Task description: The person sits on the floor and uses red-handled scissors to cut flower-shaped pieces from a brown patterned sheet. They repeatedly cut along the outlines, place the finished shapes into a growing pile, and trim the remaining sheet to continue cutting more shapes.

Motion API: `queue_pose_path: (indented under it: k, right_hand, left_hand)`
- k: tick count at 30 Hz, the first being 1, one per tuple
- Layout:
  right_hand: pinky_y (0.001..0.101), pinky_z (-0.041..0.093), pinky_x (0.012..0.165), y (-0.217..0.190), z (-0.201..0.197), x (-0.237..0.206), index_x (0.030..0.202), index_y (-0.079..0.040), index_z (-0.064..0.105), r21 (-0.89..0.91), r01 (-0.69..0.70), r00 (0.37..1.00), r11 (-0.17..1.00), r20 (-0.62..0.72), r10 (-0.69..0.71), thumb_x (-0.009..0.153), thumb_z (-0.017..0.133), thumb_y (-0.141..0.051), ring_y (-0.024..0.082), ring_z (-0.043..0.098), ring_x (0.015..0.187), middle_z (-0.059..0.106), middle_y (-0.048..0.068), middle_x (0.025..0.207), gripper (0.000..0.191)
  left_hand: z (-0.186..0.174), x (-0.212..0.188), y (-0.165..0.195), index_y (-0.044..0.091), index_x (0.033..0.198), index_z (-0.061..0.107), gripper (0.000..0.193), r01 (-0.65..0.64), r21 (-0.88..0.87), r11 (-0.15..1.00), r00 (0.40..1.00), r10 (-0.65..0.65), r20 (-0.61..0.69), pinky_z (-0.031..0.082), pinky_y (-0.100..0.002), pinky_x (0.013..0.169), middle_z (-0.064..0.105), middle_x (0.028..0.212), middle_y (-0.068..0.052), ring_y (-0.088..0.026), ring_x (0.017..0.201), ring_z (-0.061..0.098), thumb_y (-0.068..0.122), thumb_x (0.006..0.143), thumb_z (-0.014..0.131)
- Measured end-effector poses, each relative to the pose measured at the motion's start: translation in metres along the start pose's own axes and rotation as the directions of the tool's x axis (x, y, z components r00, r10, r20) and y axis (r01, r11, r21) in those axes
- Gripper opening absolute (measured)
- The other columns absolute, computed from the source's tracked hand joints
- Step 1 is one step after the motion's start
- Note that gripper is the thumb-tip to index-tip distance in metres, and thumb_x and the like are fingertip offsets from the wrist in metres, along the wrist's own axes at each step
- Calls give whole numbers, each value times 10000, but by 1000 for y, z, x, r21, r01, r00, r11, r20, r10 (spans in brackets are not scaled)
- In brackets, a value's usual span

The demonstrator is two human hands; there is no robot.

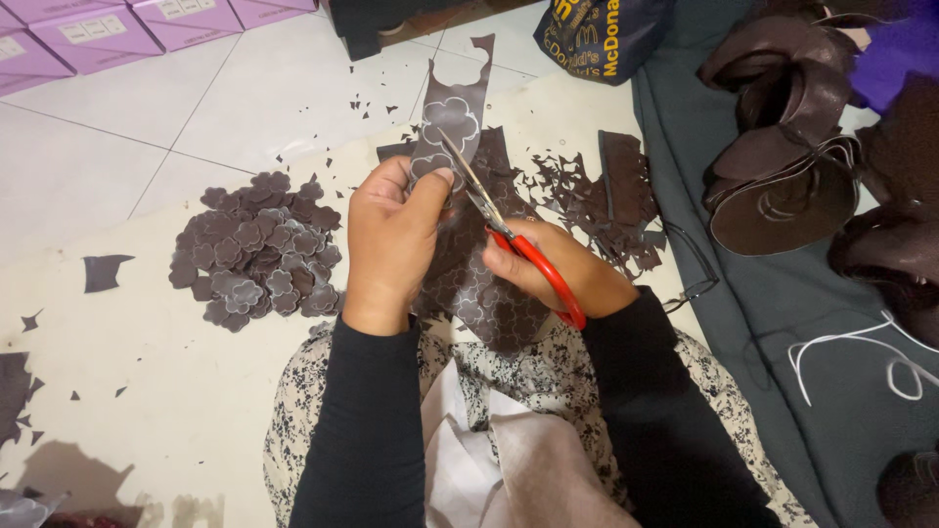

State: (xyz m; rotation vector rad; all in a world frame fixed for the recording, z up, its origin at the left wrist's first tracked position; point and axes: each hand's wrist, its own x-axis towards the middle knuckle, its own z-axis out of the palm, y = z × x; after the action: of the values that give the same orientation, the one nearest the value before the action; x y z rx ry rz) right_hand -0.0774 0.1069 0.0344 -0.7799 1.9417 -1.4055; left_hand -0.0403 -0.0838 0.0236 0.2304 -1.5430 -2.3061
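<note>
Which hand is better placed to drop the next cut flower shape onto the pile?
Left. The left hand pinches the dark strip at the marked flower and sits beside the pile of cut flowers. The right hand is occupied with the red-handled scissors, farther from the pile.

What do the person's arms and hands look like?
Both arms wear long, snug black sleeves that end at the wrists. The left hand and the right hand are bare: no gloves, and no rings or watch that I can see.
</note>
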Motion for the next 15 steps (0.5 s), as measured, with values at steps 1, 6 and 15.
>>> queue_pose_path:
  k: [1,6,15]
  right_hand:
    - [268,368,559,0,-1,0,880,-81,547,-10,-6,1000,1000,8,6,993,598,-428,73,396,639,421,-51,698,369]
    - [266,384,570,1,-4,-1,872,-93,562,-52,-45,999,998,12,45,990,584,-418,79,421,625,435,-49,683,346]
    - [248,284,463,18,4,1,781,-110,492,93,-18,998,995,-63,24,1011,551,-486,42,331,558,375,-80,643,444]
  left_hand:
    - [0,0,0,8,942,675,67,2,-3,1000,1000,-2,2,486,-207,634,677,837,10,-36,692,577,73,953,662]
    - [1,-1,0,11,898,672,93,2,73,997,1000,-1,-7,447,-203,600,655,783,15,-34,660,553,85,954,661]
    - [1,-2,-2,22,895,672,81,12,68,998,1000,-10,-26,430,-202,593,644,770,22,-34,650,533,86,942,661]
